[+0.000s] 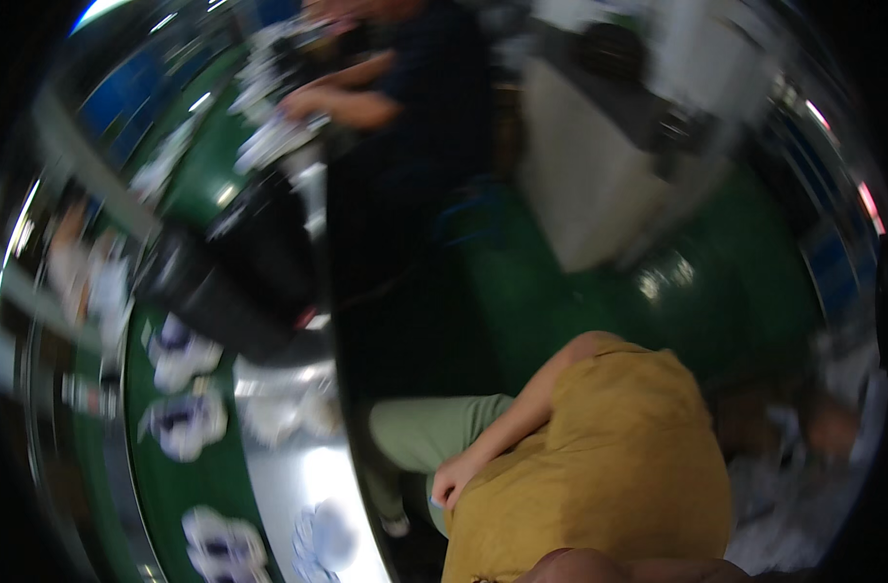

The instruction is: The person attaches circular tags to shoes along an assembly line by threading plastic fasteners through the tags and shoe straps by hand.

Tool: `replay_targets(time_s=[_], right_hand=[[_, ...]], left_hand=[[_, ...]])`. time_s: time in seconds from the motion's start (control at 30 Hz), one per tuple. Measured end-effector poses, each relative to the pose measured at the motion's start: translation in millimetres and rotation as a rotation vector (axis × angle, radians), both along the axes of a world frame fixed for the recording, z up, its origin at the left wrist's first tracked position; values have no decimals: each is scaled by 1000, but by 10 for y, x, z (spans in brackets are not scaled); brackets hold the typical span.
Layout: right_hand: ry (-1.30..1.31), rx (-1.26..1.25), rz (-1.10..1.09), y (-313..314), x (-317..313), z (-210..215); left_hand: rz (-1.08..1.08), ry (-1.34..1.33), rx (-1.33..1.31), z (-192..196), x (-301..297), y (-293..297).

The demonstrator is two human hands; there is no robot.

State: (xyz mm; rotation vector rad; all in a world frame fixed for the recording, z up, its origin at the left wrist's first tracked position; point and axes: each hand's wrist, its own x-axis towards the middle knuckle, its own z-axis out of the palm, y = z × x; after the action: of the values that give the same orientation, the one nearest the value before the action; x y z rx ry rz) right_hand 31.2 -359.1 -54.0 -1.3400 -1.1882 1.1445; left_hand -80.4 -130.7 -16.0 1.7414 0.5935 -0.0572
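Observation:
My right hand (452,481) rests at my lap, beside my green trousers and the hem of my mustard-coloured top. Its fingers are curled, and a small pale-blue bit shows at their tips; blur hides what it is. My left hand does not show; a skin-coloured shape lies at the lower edge, too cut off to name. Left of my lap runs a shiny metal ledge (269,481), with a pale shoe-like piece (325,536) and a whitish piece (284,413) on it. Beyond it, white-and-purple shoes (184,428) lie spaced along a green belt (162,486).
Tall black bins or bags (225,291) stand over the ledge and belt. Farther along, a co-worker in dark clothes (444,97) handles pale pieces. A grey cabinet (585,165) stands on the green floor (735,262). Whitish plastic-like material (784,505) lies at the lower right.

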Motion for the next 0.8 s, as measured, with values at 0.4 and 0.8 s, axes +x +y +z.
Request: replay_targets(time_s=[0.4,0.8], right_hand=[[443,55,-538,-556,-318,-48],[207,122,-615,-547,-245,4]], left_hand=[[-346,-287,119,389,1651,-693],[-446,-256,103,353,1658,-1064]])
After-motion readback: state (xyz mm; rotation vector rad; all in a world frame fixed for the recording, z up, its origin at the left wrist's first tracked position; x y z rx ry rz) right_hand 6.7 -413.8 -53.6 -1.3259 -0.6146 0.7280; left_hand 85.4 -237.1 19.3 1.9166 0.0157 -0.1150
